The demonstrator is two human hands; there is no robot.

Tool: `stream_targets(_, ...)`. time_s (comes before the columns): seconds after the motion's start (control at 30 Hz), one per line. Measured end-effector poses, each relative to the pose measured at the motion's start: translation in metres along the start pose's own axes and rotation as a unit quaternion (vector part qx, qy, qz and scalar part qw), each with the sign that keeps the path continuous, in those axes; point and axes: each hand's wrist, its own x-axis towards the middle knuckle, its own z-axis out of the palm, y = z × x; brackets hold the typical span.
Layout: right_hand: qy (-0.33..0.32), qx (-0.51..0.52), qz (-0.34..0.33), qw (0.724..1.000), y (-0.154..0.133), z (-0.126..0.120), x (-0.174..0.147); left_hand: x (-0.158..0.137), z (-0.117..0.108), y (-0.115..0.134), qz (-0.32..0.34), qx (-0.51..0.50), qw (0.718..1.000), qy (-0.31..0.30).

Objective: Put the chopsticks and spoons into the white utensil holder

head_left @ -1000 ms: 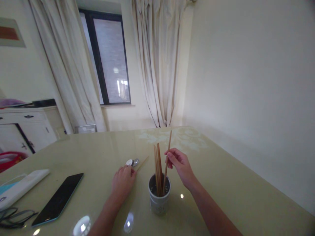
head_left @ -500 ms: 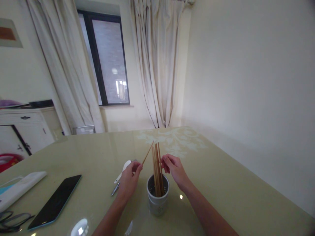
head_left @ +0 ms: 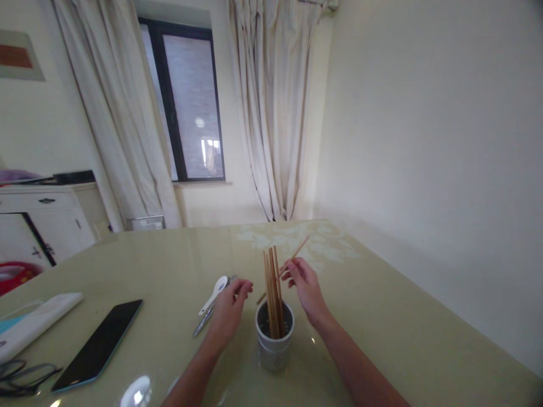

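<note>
A grey, cup-like holder (head_left: 275,353) stands on the table with several wooden chopsticks (head_left: 271,294) upright in it. My right hand (head_left: 303,277), just right of the bunch, pinches a single chopstick (head_left: 301,246). It slants from upper right down behind the others, its lower end showing left of them. Left of the holder, my left hand (head_left: 233,302) has loosely bent fingers with nothing between them, apart from that lower end. A white spoon (head_left: 214,295) and a silvery metal utensil (head_left: 202,323) lie beside my left hand, partly hidden by it.
On the table's left lie a dark tablet-like device (head_left: 99,345), a long white object (head_left: 42,322) and eyeglasses (head_left: 29,377). A shiny round object (head_left: 136,391) is near the front edge. A white cabinet (head_left: 55,220) and curtains (head_left: 271,113) stand beyond the table (head_left: 403,316).
The single chopstick has passed from my left hand to my right, crossing behind the bunch. My left fingers have let go, and my right hand has risen slightly.
</note>
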Motion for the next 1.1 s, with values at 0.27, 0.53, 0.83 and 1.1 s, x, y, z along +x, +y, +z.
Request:
stream_targets(0.27,0.141,0.057,-0.131,0.98,-0.049,-0.034,0.009,0.006,-0.045,-0.038,-0.117,0.438,0.89,0.056)
stream_targets(0.53,-0.123,-0.065,-0.01,0.99,-0.038,0.012,-0.028,0.007,-0.044,-0.05,-0.122,0.416,0.901,0.013)
stream_targets(0.83,-0.056,-0.11,-0.064,0.99,-0.03,0.011,-0.027,0.014,-0.046,-0.062,-0.124,0.335,0.933,0.033)
stream_targets(1.1,0.035,-0.094,-0.073,0.992,-0.02,0.009,-0.022,0.013,-0.048,-0.022,-0.01,0.225,0.952,0.207)
